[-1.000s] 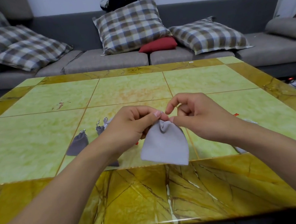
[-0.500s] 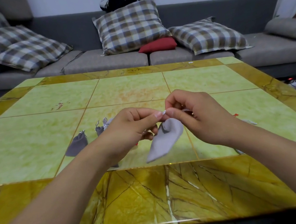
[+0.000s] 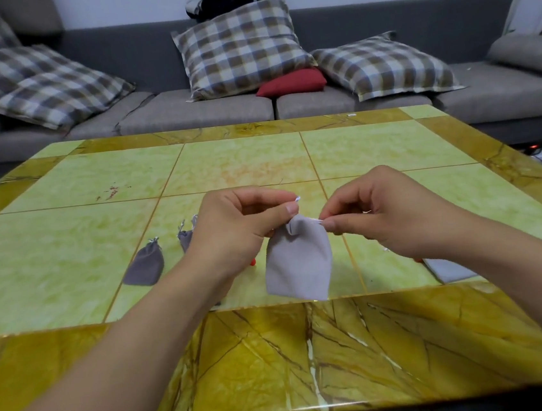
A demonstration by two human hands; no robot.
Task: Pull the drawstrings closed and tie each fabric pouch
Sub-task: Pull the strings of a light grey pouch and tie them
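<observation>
**A:** Pouch (image 3: 297,262) status? Where's it sit rel. to the hands?

**B:** Light grey fabric pouch hangs just below & between both hands, over the near part of the green table (image 3: 68,260). Long axis roughly vertical, gathered neck up, bottom edge down near the table's yellow border. Neck looks mostly cinched.

**A:** Hands?

**B:** Left hand (image 3: 242,228) pinches at the neck's left side, thumb & forefinger together; a white cord end (image 3: 296,199) pokes up above that thumb. Right hand (image 3: 381,214) pinches the other white drawstring (image 3: 315,221) at the neck's right side, other fingers curled. Both equally close, one on each side of the neck. Strings run sideways from the neck, so my guess is the next pull goes outward, left & right, then a knot.

**A:** Other pouches?

**B:** Left of the held pouch: a darker grey pouch (image 3: 144,267) lies on the table, top already gathered, and another (image 3: 185,237) partly hidden behind the left hand. Right of it, a pale pouch (image 3: 450,268) lies flat under the right wrist; can't tell if it's tied. Small orange-red bits peek by both wrists, unclear what.

**A:** Any brands, text?

**B:** None legible anywhere. Sofa w/ plaid cushions (image 3: 239,46) behind the table, no labels.
</observation>
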